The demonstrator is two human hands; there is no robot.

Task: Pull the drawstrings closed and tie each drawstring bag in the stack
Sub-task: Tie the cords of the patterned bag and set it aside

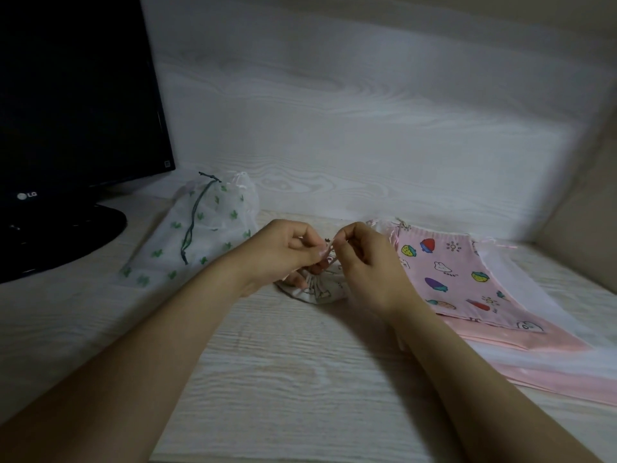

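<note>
At far left on the pale wood-grain surface (283, 379), a dark monitor (76, 95) on a round black base (83, 228). Just right of the base, lying flat, a sheer white bag (207, 228) printed with small green shapes, mouth gathered at the far end, a dark green cord (192, 225) trailing down over the cloth.

Next, near the middle, the left hand (280, 255), reaching in from the lower left, fingers (307, 252) curled tight and pinching a thin pink drawstring (330, 259). Lower fingertips down against the puckered mouth of a small bag (317, 292). Small bag resting on the surface directly under and between both hands, pale cloth with faint printed figures, mouth bunched shut and facing up. Drawstring rising from that mouth into the narrow gap between the hands.

Right beside it, the right hand (364, 262), thumb and first fingers (344, 235) closed on the same drawstring a little higher up, other fingers loosely curled, palm side just above the right edge of the small bag. Whether knotted or only crossed, cannot tell; too small and partly hidden.

Further right, touching nothing held, a stack (534, 349) of flat bags, spread at an angle. On top, a pink bag (447, 272) with fruit and cloud prints, mouth ungathered, ribbon ends loose at the far edge.
</note>
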